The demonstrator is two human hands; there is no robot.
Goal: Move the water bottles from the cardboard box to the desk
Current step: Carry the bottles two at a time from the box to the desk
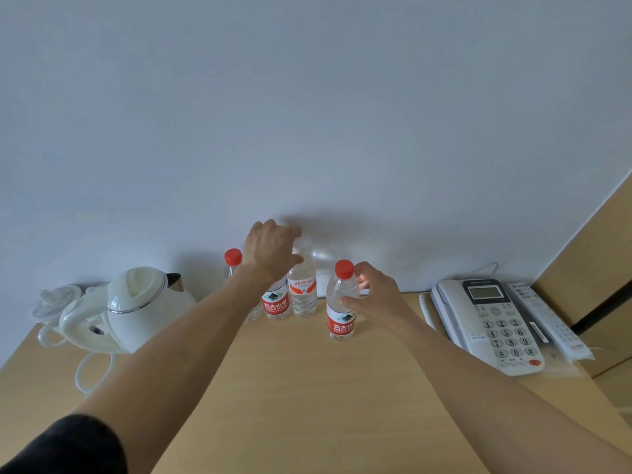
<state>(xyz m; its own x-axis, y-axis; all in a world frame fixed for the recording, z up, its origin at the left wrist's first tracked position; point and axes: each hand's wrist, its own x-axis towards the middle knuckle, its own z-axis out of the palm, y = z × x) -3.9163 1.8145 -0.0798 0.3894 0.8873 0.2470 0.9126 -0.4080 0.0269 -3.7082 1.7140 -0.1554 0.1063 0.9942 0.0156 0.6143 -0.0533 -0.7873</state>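
Note:
Several clear water bottles stand upright on the wooden desk [307, 388] near the wall. My left hand [272, 251] curls over the top of the bottle with the white and red label [302, 292], hiding its cap. Next to it a red-labelled bottle [275, 304] is partly hidden behind my left wrist. Further left, a red-capped bottle [233, 258] shows only its top. My right hand [374, 295] wraps thumb and fingers round a red-capped, red-labelled bottle [341, 302] that stands apart at the front right. The cardboard box is out of view.
A white electric kettle [136, 306] with its cord sits at the left of the desk. A white desk phone [492, 319] and a remote control [547, 319] lie at the right. A plain wall runs directly behind the bottles.

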